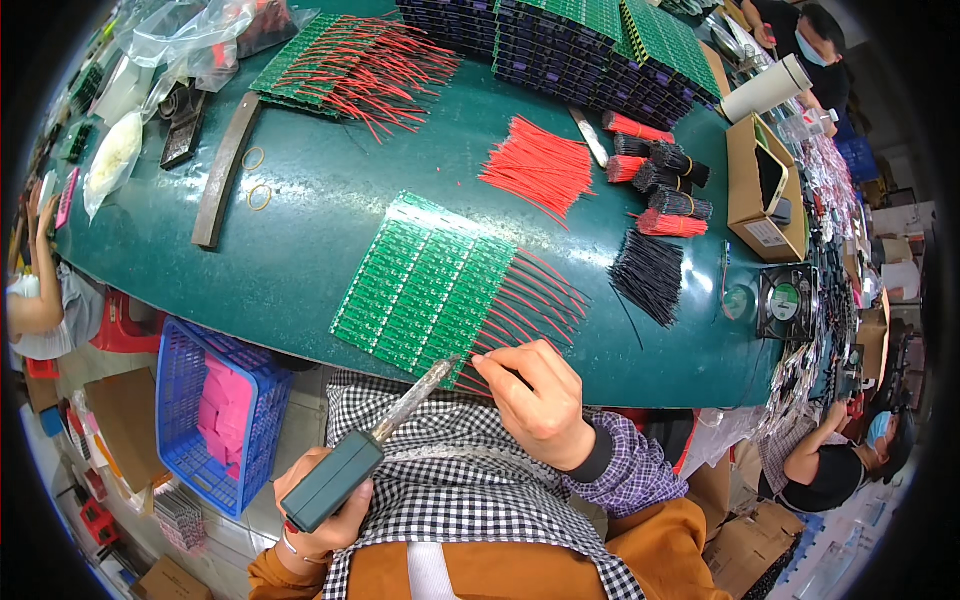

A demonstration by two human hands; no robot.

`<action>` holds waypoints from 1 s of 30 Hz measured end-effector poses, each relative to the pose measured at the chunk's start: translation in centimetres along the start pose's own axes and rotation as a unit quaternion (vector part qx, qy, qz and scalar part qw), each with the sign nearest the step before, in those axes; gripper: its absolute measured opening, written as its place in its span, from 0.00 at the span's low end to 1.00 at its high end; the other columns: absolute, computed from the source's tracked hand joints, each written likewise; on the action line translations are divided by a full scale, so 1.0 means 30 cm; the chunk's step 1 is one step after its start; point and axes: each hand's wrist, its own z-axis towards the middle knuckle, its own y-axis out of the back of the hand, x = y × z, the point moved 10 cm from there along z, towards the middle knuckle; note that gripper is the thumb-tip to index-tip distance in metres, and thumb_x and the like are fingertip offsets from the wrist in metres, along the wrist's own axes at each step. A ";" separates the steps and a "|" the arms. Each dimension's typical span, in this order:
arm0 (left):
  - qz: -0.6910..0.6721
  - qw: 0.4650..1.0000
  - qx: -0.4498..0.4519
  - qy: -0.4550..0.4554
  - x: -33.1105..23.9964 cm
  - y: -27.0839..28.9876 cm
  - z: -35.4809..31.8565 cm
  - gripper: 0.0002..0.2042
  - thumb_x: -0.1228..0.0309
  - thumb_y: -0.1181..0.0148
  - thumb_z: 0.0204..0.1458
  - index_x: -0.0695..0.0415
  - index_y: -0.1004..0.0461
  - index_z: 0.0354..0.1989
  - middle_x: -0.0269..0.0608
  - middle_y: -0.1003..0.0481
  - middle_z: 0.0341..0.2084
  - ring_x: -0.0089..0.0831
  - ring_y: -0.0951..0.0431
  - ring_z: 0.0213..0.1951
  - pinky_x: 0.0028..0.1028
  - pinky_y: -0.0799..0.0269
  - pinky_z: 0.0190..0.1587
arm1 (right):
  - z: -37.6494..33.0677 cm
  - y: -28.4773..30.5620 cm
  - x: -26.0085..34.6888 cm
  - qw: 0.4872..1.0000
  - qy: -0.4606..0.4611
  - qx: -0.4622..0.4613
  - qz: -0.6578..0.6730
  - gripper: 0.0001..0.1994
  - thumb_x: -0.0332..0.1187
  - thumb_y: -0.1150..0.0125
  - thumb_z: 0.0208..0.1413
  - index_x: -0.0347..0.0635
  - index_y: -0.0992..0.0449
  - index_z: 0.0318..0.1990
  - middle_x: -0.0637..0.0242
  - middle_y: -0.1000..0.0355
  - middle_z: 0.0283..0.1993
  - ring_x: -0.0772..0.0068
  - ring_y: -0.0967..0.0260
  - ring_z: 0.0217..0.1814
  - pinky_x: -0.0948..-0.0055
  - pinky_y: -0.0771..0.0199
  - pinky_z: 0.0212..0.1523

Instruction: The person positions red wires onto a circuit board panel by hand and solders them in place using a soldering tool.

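Nearest, your left hand (342, 522) curls around the iron (335, 478), slanting its tip far and right onto the board (425, 285). Your right hand (540, 400), knuckles up, presses thumb and forefinger together beside it; I can't tell what they hold. The board lies by the table's (290, 290) near edge.

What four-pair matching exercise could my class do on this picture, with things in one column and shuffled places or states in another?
Things
1. soldering tool
2. nearest green circuit boards
3. blue basket
4. dark bar

Places or states
A. beside two thin rings
B. red wires along one edge
C. in the left hand
D. holding something pink

Pairs: 1-C, 2-B, 3-D, 4-A
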 end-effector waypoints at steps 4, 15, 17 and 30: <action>-0.001 0.999 0.000 0.040 0.049 -0.002 -0.042 0.15 0.74 0.27 0.41 0.65 0.16 0.39 0.52 0.18 0.33 0.48 0.15 0.31 0.38 0.19 0.34 | -0.003 0.006 0.007 1.000 0.006 -0.010 -0.008 0.17 0.15 0.27 0.39 0.32 0.15 0.41 0.60 0.21 0.37 0.61 0.24 0.34 0.67 0.23 0.32; -0.015 0.998 -0.002 0.069 0.069 -0.001 -0.059 0.15 0.73 0.26 0.42 0.65 0.15 0.40 0.53 0.18 0.34 0.48 0.15 0.32 0.38 0.18 0.36 | -0.010 0.009 0.039 0.999 0.026 -0.009 -0.030 0.14 0.19 0.25 0.41 0.36 0.15 0.39 0.65 0.21 0.35 0.66 0.24 0.33 0.69 0.29 0.31; -0.023 0.998 -0.023 0.050 0.037 0.007 -0.033 0.15 0.74 0.26 0.42 0.65 0.16 0.39 0.52 0.18 0.34 0.47 0.15 0.32 0.38 0.18 0.37 | -0.011 0.005 0.038 0.999 0.028 -0.007 -0.027 0.14 0.19 0.25 0.41 0.36 0.15 0.39 0.66 0.21 0.34 0.67 0.25 0.33 0.68 0.30 0.30; -0.033 0.999 -0.014 -0.009 -0.019 0.005 0.021 0.13 0.76 0.28 0.41 0.66 0.16 0.37 0.49 0.19 0.31 0.44 0.15 0.30 0.36 0.19 0.35 | -0.013 -0.007 0.035 0.999 0.025 0.005 -0.023 0.14 0.19 0.25 0.42 0.37 0.15 0.39 0.67 0.21 0.34 0.67 0.25 0.33 0.68 0.32 0.30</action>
